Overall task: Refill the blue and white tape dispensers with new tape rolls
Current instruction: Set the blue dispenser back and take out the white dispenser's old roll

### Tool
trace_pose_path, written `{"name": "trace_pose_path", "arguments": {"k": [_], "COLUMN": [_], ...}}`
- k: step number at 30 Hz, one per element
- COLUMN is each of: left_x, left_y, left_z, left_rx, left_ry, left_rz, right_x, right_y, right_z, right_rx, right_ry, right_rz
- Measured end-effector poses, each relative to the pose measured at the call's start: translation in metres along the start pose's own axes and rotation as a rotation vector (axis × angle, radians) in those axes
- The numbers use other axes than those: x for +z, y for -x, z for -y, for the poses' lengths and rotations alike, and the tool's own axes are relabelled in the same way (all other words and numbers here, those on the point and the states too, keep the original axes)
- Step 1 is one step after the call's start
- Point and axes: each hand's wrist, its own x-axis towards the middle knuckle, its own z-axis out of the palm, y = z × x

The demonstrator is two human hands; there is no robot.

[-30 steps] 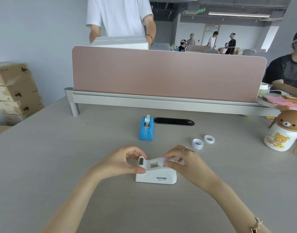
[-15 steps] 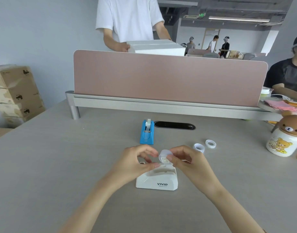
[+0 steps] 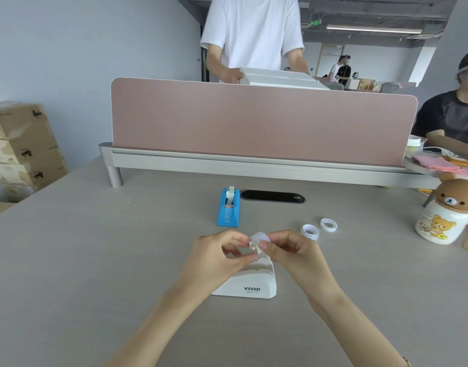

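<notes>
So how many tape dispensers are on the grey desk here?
2. The blue plastic tape dispenser stands mid-desk, tape loaded, beside the black oval cable slot. The white VIVID tape dispenser sits nearer, beneath both hands. None seems hidden.

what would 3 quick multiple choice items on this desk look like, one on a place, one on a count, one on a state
1. Where does the blue tape dispenser stand?
A. Beyond the white tape dispenser, near the black cable slot
B. On the cardboard boxes
C. Beside the bear bottle

2. How many loose tape rings lie on the table?
A. None
B. Two
C. Five

3. What is the state of the blue dispenser?
A. Lying on its side
B. Held in a hand
C. Upright with a roll loaded

Answers:
1. A: it stands farther from the camera than the white one, just left of the slot.
2. B: two white rings lie right of the right hand.
3. C: a roll shows at its top, while left hand and right hand pinch a small white piece over the white dispenser.
</notes>
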Motion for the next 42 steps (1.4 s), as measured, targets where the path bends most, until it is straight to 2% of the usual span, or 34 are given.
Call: {"name": "trace_pose_path", "arguments": {"k": [11, 17, 20, 23, 26, 33, 38, 42], "left_x": [0.010, 0.001, -0.005, -0.004, -0.002, -0.012, -0.009, -0.008], "left_y": [0.003, 0.001, -0.005, -0.007, -0.007, -0.015, -0.013, -0.013], "left_z": [-0.001, 0.002, 0.006, 0.007, 0.010, 0.021, 0.024, 0.026], "left_rx": [-0.059, -0.065, -0.088, -0.126, -0.114, -0.150, -0.160, -0.167], "left_ry": [-0.002, 0.010, 0.031, 0.073, 0.057, 0.053, 0.067, 0.076], "left_rz": [-0.086, -0.138, -0.125, -0.113, -0.084, -0.123, -0.111, -0.077], "right_x": [0.004, -0.014, -0.039, -0.070, -0.087, -0.101, -0.103, -0.105], "right_y": [-0.001, -0.010, -0.029, -0.068, -0.107, -0.159, -0.168, -0.154], "right_z": [-0.007, -0.007, -0.005, -0.016, -0.037, -0.053, -0.058, -0.054], "right_rx": [-0.051, -0.056, -0.065, 0.010, 0.094, 0.097, 0.185, 0.142], "right_ry": [0.083, 0.155, 0.226, 0.275, 0.447, 0.799, 0.864, 0.861], "right_rz": [-0.053, -0.173, -0.308, -0.390, -0.377, -0.287, -0.199, -0.243]}}
